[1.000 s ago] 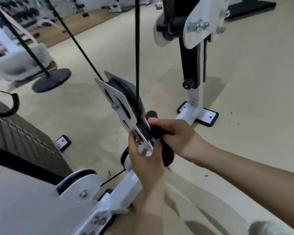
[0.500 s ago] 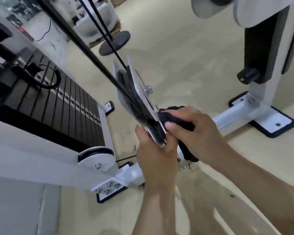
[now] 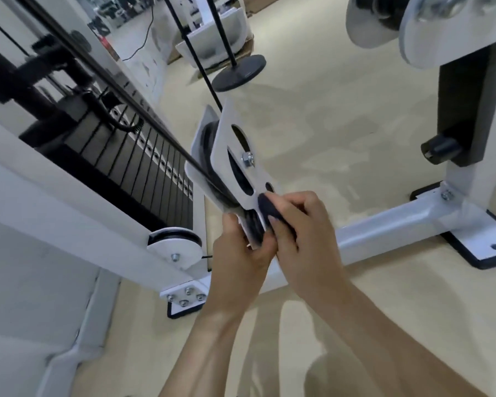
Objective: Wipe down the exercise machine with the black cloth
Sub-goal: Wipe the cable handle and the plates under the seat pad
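- Steadying the pulley bracket (image 3: pixel 230 156) with my left hand (image 3: pixel 241 253), I keep its fingers and thumb pinched round the bracket's lower end, the same hold as half a second ago.
- My right hand (image 3: pixel 304 233) grips the black cloth (image 3: pixel 265 209), bunched under curled fingers. Only a dark wad shows, at 11 o'clock from the knuckles.
- The cloth has come off the bracket's bottom edge and now presses on its flat outer face, just beside the small oval hole.
- I judge the wipe is working up the plate. The upper face, the bolt (image 3: pixel 248 160) and the rest of the machine are left to do.
- The bracket is a pair of flat, white-painted metal plates with rounded cut-outs, and a black wheel (image 3: pixel 209 147) sits between them. The cloth looks soft and thick.
- At 9 o'clock the weight stack (image 3: pixel 143 170) is black slabs with a row of pin holes. At 3 o'clock the base tube (image 3: pixel 384 224) is smooth, white and rounded.
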### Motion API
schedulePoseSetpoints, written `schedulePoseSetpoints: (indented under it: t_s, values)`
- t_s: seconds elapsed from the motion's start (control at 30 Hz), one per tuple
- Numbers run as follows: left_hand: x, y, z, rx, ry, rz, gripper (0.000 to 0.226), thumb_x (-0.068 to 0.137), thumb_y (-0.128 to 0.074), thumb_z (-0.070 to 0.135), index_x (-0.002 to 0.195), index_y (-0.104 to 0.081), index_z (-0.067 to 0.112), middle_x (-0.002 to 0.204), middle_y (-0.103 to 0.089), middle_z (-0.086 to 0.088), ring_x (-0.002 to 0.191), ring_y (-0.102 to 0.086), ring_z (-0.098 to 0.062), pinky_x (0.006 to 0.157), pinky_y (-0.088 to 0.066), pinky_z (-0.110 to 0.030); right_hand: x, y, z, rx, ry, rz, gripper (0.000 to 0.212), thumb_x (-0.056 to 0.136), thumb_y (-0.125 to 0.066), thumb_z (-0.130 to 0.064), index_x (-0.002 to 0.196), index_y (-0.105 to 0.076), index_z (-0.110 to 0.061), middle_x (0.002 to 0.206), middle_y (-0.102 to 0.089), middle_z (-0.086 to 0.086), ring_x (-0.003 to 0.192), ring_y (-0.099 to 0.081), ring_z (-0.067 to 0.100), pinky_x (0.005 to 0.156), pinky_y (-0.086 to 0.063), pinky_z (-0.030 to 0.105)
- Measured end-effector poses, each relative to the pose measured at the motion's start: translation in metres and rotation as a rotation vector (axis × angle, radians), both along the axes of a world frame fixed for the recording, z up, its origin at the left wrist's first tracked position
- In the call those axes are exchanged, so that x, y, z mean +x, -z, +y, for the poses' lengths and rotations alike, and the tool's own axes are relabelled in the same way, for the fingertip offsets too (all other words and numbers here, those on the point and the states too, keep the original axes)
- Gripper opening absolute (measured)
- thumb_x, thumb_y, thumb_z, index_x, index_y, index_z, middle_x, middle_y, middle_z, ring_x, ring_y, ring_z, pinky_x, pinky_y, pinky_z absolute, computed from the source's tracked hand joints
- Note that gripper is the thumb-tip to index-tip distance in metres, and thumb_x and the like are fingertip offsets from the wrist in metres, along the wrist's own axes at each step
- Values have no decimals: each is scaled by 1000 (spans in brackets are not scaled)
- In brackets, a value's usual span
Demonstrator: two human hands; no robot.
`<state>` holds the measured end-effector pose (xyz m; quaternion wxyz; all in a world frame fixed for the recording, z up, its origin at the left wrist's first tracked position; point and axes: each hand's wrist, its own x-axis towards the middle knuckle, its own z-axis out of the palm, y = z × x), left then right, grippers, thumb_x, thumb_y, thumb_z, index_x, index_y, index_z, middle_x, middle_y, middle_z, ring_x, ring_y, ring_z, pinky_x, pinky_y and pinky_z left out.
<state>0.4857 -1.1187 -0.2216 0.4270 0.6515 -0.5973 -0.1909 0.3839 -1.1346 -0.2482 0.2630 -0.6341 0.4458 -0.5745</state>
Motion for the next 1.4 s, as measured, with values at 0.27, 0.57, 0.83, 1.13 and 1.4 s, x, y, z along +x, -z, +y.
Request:
schedulePoseSetpoints:
  t_s: [0.27, 0.57, 0.83, 1.13, 1.4]
  values:
    - [0, 10, -5, -4, -67, -105, 26, 85, -63, 21, 88, -37, 15, 52, -53, 11, 50, -49, -15, 52, -44, -33, 9, -7, -94, 587, -109, -669, 12, 91, -60, -2, 93, -68, -11, 77, -67, 3, 65, -61, 17, 64, -51, 29]
    - [4, 18, -5, -73, -64, -44, 25, 79, -56, 30, 89, -36, 18, 51, -50, 6, 49, -47, -28, 49, -46, -42, -13, 44, -4, 771, -284, -509, 13, 95, -59, -24, 90, -71, -23, 67, -63, 13, 57, -55, 24, 50, -41, 32]
    - [-9, 23, -8, -59, -63, -3, 25, 87, -60, 21, 84, -35, 19, 53, -49, 12, 48, -42, -14, 52, -35, -29, -10, -5, -59, 638, -361, -734, 31, 99, -44, 0, 118, -66, -11, 117, -64, 28, 97, -64, 42, 84, -52, 39]
    - [-3, 3, -2, 91, 38, 50, 25, 91, -59, 25, 108, -43, 17, 78, -65, 16, 72, -63, -11, 67, -51, -36, -10, -14, -1, 289, -274, -271, 45, 92, -56, -2, 121, -66, -35, 80, -65, -29, 71, -61, -9, 71, -44, 7]
    - [-43, -70, 40, -119, -136, -1017, 14, 76, -55, 18, 77, -67, 25, 78, -60, 9, 74, -58, -18, 43, -33, -26, -11, -14, 3, 321, -266, -224, 40, 92, -53, -14, 97, -65, -51, 79, -67, -27, 82, -60, 11, 78, -50, 19]
